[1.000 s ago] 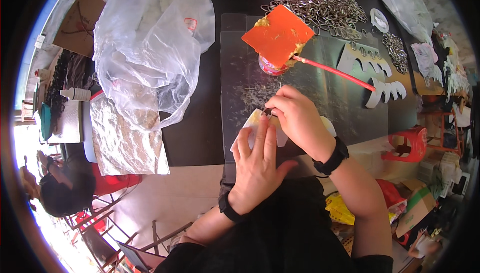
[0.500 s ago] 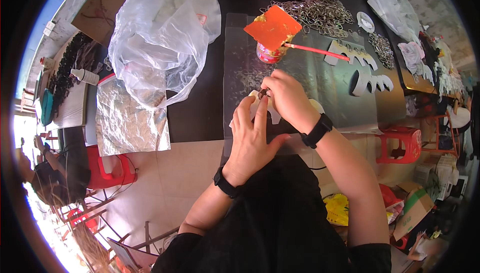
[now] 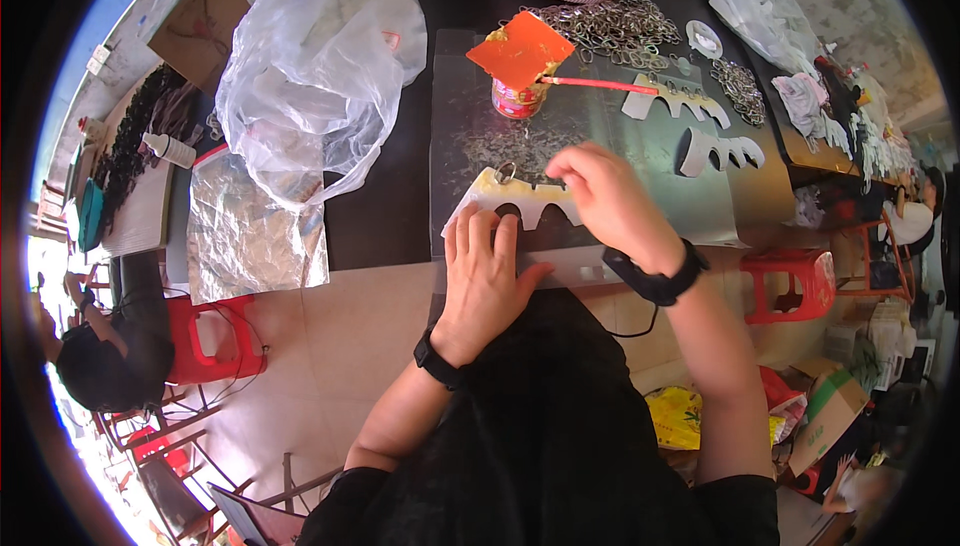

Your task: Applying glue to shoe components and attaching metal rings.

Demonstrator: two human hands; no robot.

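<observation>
Left hand (image 3: 477,291) outstretched, touching white scalloped strip (image 3: 532,203); right hand (image 3: 620,208) curled near it, grip unclear.

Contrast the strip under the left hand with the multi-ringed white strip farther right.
One ring shows clearly on the near strip; several line the far strip. The left hand rests on the near strip; no hand touches the far strip. Both are whitish, with scalloped edges.

A matt white scalloped strip (image 3: 535,202) contrasts with heaped glossy silver metal rings (image 3: 622,32) and a wrinkled, translucent plastic bag (image 3: 315,76).
</observation>
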